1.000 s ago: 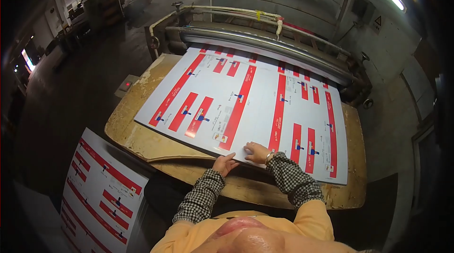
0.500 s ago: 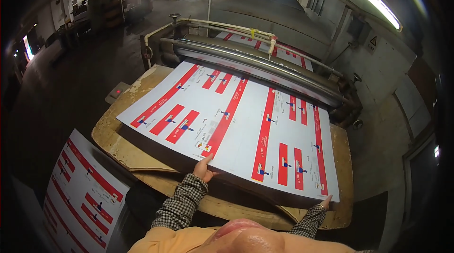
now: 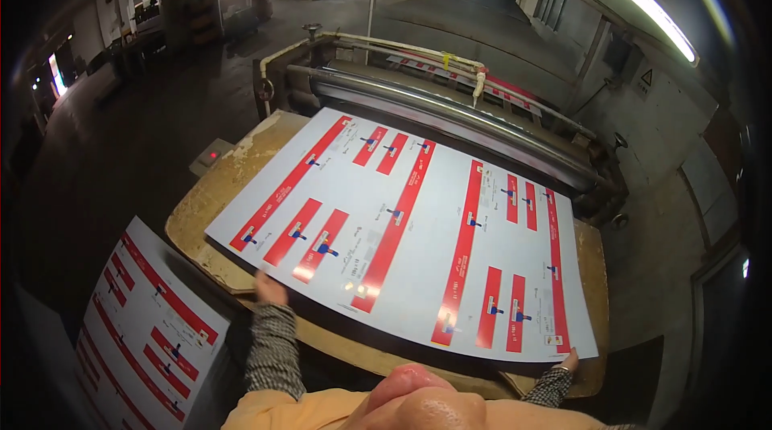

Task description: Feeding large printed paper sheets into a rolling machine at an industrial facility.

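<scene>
Left hand: positioned at the sheet edge remote from the steel roller, toward the roller's left end. Its fingertips reach this edge; whether the grip is clamped or merely rests there cannot be told. Right hand: positioned at the sheet corner remote from the roller's right end. Its fingers meet the corner; whether this grip is closed cannot be told.

Printed sheet: lies face up on the bench, on the person's side of the roller, with its leading edge just beside the roller. The surface is smooth and white, printed with red bars and small blue marks. The thickness beneath it is in shadow.

Quantities: four long red bars and eight short ones on this sheet; two hands; two checked sleeves; one bench, worn and yellowish.

Surroundings: a second sheet of similar print slopes beside the bench, left of the roller and on the person's side. A further printed strip shows beyond the roller. The roller and one pale pipe above it partly obstruct this strip. One grey control box with a red light sits left of the roller.
</scene>
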The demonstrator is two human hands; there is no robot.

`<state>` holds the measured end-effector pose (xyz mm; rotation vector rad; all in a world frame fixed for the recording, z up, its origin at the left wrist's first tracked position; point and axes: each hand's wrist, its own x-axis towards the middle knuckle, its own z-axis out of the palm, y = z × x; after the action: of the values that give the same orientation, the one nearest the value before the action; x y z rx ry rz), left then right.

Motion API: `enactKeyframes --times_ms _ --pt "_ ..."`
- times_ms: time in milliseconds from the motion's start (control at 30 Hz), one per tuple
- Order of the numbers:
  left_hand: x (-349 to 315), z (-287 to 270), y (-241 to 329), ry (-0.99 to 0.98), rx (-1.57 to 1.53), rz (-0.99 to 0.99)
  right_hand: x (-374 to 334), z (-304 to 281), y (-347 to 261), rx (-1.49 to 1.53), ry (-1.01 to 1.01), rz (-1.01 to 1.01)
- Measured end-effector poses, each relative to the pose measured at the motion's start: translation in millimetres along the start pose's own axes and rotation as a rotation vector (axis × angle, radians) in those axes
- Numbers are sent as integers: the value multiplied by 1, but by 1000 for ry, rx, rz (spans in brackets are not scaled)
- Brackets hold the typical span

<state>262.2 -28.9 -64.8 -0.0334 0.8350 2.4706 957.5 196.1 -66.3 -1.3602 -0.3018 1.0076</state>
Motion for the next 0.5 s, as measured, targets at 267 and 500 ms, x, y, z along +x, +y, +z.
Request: enactKeyframes --times_ms 267,500 --pt "173 -33 149 400 586 172 17 24 -55 -820 -130 -534" --pt "135 98 131 147 2361 463 -105 152 -109 -1944 22 -367"
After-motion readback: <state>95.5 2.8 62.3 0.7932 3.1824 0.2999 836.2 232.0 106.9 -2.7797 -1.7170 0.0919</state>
